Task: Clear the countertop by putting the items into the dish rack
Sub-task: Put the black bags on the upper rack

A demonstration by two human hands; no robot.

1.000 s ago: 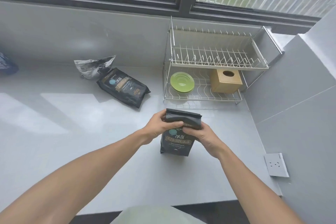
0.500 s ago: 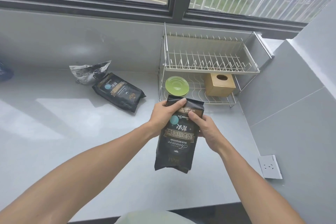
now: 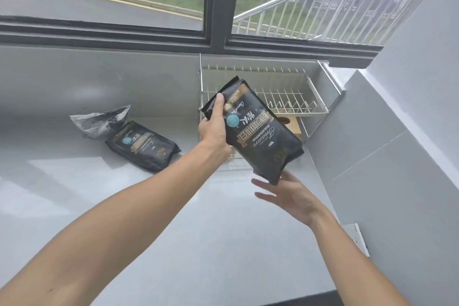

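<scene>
Since the earlier frame, the coffee bag [image 3: 258, 129] had risen from the counter [image 3: 173, 218] toward the dish rack [image 3: 285, 97], and the right hand [image 3: 289, 197] had let it go. That hand hovered open just under the bag's lower corner. The left hand [image 3: 215, 129], its grip closed on the bag's upper edge, held it tilted before the rack. Farther left, a second coffee bag [image 3: 144, 145] lay flat beside a crumpled silver bag [image 3: 101, 120].

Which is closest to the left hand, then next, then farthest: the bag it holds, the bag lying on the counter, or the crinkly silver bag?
1. Held bag, in the left hand.
2. Lying bag, on its left.
3. Silver bag, farther left.
</scene>
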